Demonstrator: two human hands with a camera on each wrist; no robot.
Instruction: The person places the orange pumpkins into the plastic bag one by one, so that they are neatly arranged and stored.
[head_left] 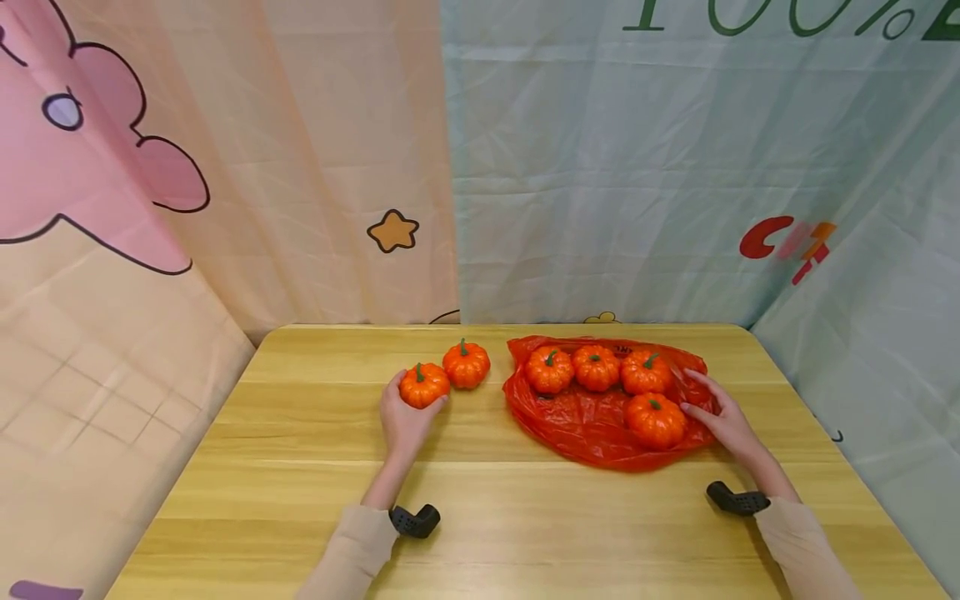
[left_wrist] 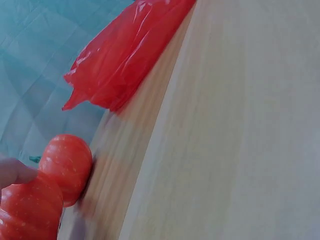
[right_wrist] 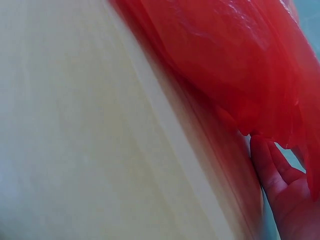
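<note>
My left hand (head_left: 407, 421) grips a small orange pumpkin (head_left: 424, 386) by its sides, thumb to the right. Just behind it, another small pumpkin (head_left: 466, 365) with a green stem stands on the table; the two look close together in the left wrist view, where part of a finger (left_wrist: 17, 171) shows on the nearer one. On the right lies a red plastic bag (head_left: 570, 429), spread out, with several pumpkins (head_left: 656, 421) on it. At the bag's right edge is my right hand (head_left: 723, 417), thumb and forefinger apart, touching the plastic. In the right wrist view the bag hides part of its fingers (right_wrist: 267, 165).
A wooden table (head_left: 480, 525) carries everything. Its back edge meets a printed fabric curtain (head_left: 600, 183), and more cloth hangs at both sides. Each wrist wears a black device (head_left: 415, 522).
</note>
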